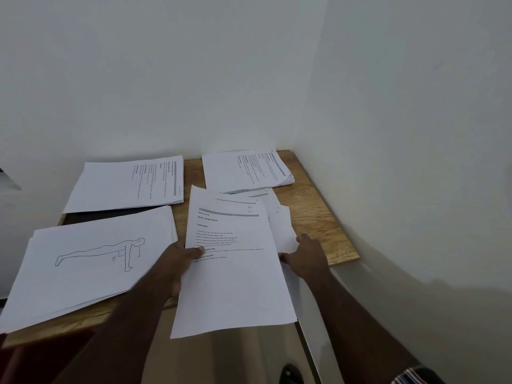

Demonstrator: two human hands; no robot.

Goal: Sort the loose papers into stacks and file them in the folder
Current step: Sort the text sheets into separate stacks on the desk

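Left hand (177, 261) nearest, thumb pinching left edge of fanned loose sheets (235, 261); right hand (307, 254) fingers curled on their right edge. Sheets half off desk (318, 214) front edge.

Risk: fanned lower pages slip from pinch, drop to floor.

Top sheet reads "INITIAL SCENE SETUP", "TASK GOAL".

Drawing stack (91, 261) left, two text stacks behind. Folder: cannot tell.

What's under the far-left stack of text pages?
A dark flat thing shows along the near edge of the text stack, maybe the folder. Only that strip is visible; the rest is covered, so I can't confirm it.
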